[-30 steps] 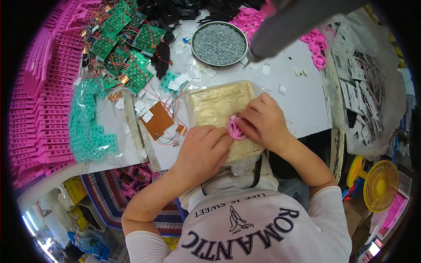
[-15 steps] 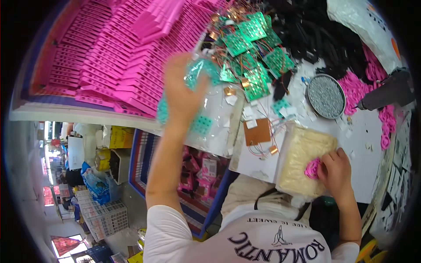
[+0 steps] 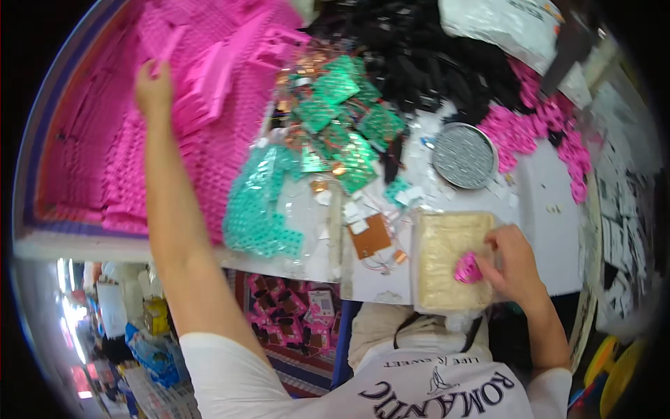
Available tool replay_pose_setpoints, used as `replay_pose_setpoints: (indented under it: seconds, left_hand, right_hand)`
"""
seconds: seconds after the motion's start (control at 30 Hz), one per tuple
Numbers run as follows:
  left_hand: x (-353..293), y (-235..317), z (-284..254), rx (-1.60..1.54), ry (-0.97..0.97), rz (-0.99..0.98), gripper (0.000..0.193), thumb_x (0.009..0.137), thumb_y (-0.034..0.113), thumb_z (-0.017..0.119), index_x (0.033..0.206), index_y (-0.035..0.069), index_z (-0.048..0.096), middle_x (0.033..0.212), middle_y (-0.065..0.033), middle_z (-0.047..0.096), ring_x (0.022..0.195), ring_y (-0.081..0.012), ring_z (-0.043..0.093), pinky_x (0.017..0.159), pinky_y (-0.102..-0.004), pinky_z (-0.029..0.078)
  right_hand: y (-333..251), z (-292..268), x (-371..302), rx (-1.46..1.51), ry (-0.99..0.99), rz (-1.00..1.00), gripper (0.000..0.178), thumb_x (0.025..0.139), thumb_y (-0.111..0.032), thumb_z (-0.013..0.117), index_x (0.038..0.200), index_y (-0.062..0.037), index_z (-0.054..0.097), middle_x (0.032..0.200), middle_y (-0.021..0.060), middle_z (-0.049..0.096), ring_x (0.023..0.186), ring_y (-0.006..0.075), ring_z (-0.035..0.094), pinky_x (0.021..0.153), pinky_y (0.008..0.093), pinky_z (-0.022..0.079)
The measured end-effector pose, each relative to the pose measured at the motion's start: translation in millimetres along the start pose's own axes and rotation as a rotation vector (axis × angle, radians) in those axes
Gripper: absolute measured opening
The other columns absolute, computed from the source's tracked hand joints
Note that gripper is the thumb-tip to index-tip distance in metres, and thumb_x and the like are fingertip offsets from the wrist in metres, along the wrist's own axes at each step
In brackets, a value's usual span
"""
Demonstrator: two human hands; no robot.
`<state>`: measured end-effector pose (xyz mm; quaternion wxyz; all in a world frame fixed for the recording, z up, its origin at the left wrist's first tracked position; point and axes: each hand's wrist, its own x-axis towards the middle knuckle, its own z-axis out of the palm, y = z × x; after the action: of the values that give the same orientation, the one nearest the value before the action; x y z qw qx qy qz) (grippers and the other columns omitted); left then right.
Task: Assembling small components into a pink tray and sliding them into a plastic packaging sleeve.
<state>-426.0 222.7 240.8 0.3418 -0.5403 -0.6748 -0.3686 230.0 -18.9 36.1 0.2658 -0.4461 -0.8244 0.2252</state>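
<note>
My left hand [image 3: 153,87] is stretched far out to the left and rests on a large stack of pink plastic trays [image 3: 105,133]; its fingers lie on the trays and I cannot tell whether they grip one. My right hand [image 3: 513,262] holds a small pink plastic part [image 3: 466,269] against a beige sponge pad [image 3: 450,258] at the table's near edge.
Green circuit boards [image 3: 342,126] and bags of teal parts [image 3: 258,209] lie in the middle. A round metal dish [image 3: 464,153] stands behind the pad, with black parts [image 3: 433,63] and loose pink parts [image 3: 530,133] beyond. A small copper board [image 3: 370,236] lies left of the pad.
My left hand left the pad, passed over the teal bags and reached out to the pink trays. The view swung left. My right hand stayed on the pad with the pink part.
</note>
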Motion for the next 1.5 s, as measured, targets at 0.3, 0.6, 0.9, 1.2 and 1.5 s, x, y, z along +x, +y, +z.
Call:
replay_pose_setpoints:
  seconds: [0.3, 0.6, 0.9, 1.2, 1.5]
  left_hand:
    - [-310, 294, -210, -0.556, -0.656, 0.716, 0.042, 0.079, 0.018, 0.076, 0.117, 0.003, 0.065, 0.101, -0.0168, 0.065, 0.087, -0.0345, 0.062, 0.087, -0.0524, 0.045]
    - [-400, 351, -193, -1.57, -1.285, -0.799, 0.074, 0.095, 0.0, 0.061, 0.158, -0.003, 0.024, 0.151, -0.0171, 0.045, 0.134, -0.0243, 0.05, 0.113, -0.037, 0.038]
    - [-395, 330, -206, -1.478, -1.169, -1.004, 0.07, 0.096, 0.0, 0.057, 0.158, 0.001, 0.025, 0.136, -0.0113, 0.054, 0.108, -0.017, 0.064, 0.082, -0.026, 0.057]
    - [-398, 347, -207, -1.511, -1.117, -1.039, 0.07, 0.097, 0.004, 0.059, 0.158, 0.002, 0.024, 0.124, -0.0089, 0.06, 0.091, -0.0136, 0.064, 0.071, -0.0219, 0.053]
    - [-402, 350, -185, -1.747, -1.344, -1.255, 0.089, 0.098, 0.068, 0.045, 0.161, 0.008, 0.024, 0.143, -0.013, 0.052, 0.121, -0.0257, 0.058, 0.094, -0.0419, 0.053]
  right_hand:
    - [-49, 23, 4, 1.502, -0.036, 0.286, 0.068, 0.093, -0.014, 0.07, 0.152, -0.003, 0.037, 0.134, 0.01, 0.054, 0.122, 0.0178, 0.053, 0.095, 0.0344, 0.052]
    - [-13, -14, -38, 1.126, -0.367, 0.274, 0.047, 0.092, -0.027, 0.072, 0.128, 0.0006, 0.059, 0.106, 0.0086, 0.07, 0.096, 0.0182, 0.067, 0.086, 0.0351, 0.054]
    - [229, -266, -118, -1.021, 0.183, 0.935, 0.05, 0.075, -0.016, 0.072, 0.124, -0.0041, 0.069, 0.129, 0.0181, 0.067, 0.119, 0.037, 0.061, 0.1, 0.0473, 0.05]
    - [262, -335, -167, -1.166, 0.39, 0.97, 0.026, 0.085, -0.022, 0.061, 0.106, -0.0143, 0.074, 0.097, 0.0149, 0.074, 0.098, 0.0354, 0.069, 0.092, 0.0503, 0.051]
    - [-23, -201, -34, -0.615, 0.02, -0.286, 0.01, 0.067, -0.012, 0.064, 0.077, -0.009, 0.062, 0.086, 0.0059, 0.06, 0.095, 0.0294, 0.06, 0.114, 0.0628, 0.03]
